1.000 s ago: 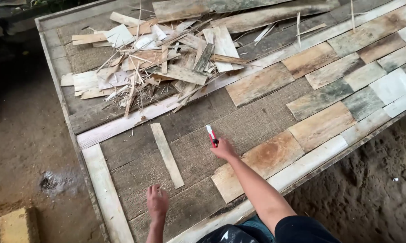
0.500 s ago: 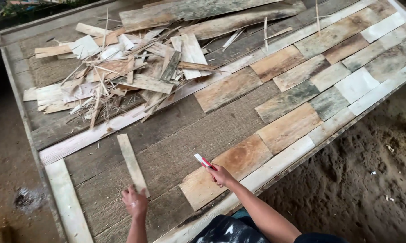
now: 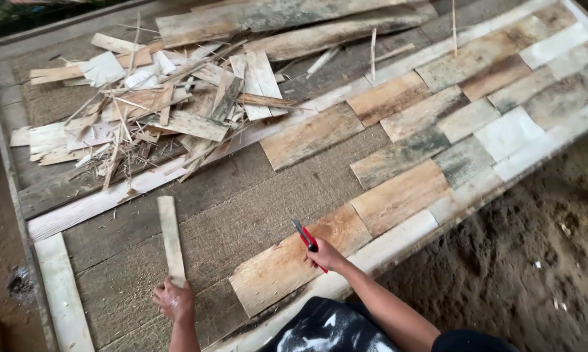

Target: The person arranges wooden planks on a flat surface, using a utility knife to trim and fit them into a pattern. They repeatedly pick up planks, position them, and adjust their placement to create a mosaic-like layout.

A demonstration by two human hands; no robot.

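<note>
My right hand [image 3: 326, 256] grips a red utility knife [image 3: 305, 238], its blade end pointing up and left, over a pale wooden plank piece [image 3: 287, 261] near the panel's front edge. My left hand [image 3: 174, 300] has its fingers on the near end of a narrow light wood strip [image 3: 170, 238], which lies lengthwise on the rough woven backing [image 3: 241, 208] of the big panel. To the right, several flat wood pieces [image 3: 437, 130] of mixed colours lie fitted side by side like a mosaic.
A heap of wood offcuts and splinters [image 3: 157, 111] covers the panel's far left. Long weathered boards [image 3: 294, 16] lie along the back. A pale frame board [image 3: 62, 293] runs down the left side. Bare dirt ground [image 3: 535, 261] lies to the right.
My left hand has reached the strip's near end and taken hold of it. My right hand with the knife has drawn back toward the front edge. The view has shifted right.
</note>
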